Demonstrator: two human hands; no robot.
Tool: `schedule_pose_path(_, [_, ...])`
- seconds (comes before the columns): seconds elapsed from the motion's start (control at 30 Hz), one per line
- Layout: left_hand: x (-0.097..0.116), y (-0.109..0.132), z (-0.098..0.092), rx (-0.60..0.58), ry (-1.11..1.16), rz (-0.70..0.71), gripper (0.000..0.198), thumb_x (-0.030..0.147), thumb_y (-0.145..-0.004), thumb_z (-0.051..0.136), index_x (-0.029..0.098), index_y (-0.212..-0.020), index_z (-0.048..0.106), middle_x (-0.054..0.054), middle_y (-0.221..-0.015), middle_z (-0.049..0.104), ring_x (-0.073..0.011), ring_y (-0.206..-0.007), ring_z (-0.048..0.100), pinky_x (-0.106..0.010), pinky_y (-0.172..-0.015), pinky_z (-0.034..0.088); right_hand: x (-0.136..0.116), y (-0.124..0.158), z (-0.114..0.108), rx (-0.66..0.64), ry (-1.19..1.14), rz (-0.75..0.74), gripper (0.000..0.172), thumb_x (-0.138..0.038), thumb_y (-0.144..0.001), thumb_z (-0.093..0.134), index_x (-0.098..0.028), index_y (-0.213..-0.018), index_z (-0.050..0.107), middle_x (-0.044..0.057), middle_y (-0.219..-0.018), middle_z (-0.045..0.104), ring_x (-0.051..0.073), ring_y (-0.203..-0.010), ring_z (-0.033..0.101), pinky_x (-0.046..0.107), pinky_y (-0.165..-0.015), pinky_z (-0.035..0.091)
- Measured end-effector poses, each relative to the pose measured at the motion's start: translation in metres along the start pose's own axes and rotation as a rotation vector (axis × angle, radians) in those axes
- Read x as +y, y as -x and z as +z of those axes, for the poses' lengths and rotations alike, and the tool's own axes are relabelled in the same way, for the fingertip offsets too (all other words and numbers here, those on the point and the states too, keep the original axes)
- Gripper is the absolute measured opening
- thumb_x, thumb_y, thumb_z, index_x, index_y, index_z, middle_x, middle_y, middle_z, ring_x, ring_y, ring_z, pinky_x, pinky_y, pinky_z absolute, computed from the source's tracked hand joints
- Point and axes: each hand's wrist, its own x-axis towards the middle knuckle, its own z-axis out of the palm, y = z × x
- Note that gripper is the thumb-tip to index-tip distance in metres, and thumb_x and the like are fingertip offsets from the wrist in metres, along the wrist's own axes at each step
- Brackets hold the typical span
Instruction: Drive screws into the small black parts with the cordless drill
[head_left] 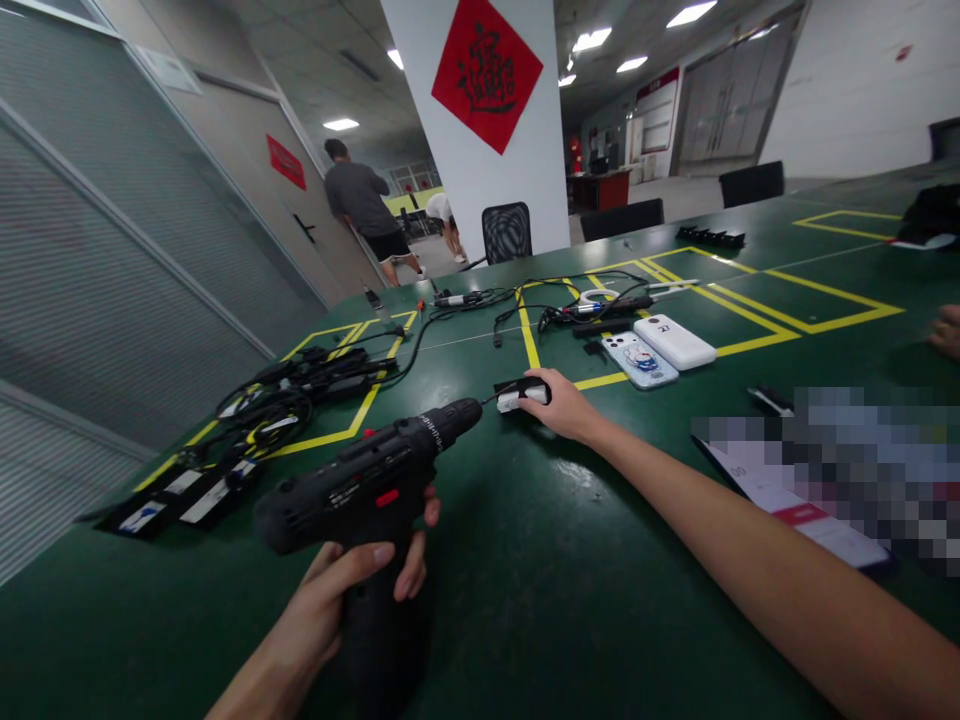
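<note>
My left hand (337, 585) is wrapped round the handle of a black cordless drill (375, 470) with red buttons. The drill points right and away from me, and a thin bit extends from its chuck. Its tip reaches the left end of a small black-and-white block (517, 396); I cannot tell whether it touches a screw there. My right hand (556, 400) grips that block from its right side, close to the green table top (480, 560). The fingers cover part of the block.
Tangled black cables (300, 385) lie at left. Beyond my right hand are a patterned phone (640, 360), a white power bank (675, 342) and white-handled scissors (600, 297). A tablet-like screen (795, 500) lies at right. Another person's hand (946, 330) shows at the right edge.
</note>
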Motion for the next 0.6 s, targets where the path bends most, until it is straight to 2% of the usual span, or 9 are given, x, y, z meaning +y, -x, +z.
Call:
schedule_pose_path(0.27, [0.0009, -0.0014, 0.0023, 0.049, 0.016, -0.031, 0.043, 0.025, -0.080, 0.051, 0.017, -0.122, 0.050, -0.011, -0.103, 0.055, -0.0110, -0.052, 0.051, -0.031, -0.053, 0.046, -0.0003, 0.0009, -0.0008, 0.000, -0.001, -0.003, 0.049, -0.036, -0.079, 0.066, -0.015, -0.123, 0.055, 0.011, -0.115, 0.057, 0.021, -0.106, 0.056, 0.036, -0.097, 0.042])
schedule_pose_path(0.6, [-0.0002, 0.0030, -0.0027, 0.010, -0.034, -0.033, 0.044, 0.028, -0.082, 0.052, 0.019, -0.125, 0.047, -0.011, -0.103, 0.057, -0.0124, -0.052, 0.052, -0.031, -0.053, 0.046, 0.0015, 0.0002, 0.0002, 0.006, 0.007, -0.001, 0.052, -0.036, -0.080, 0.065, -0.015, -0.126, 0.053, 0.011, -0.115, 0.057, 0.021, -0.104, 0.057, 0.036, -0.098, 0.042])
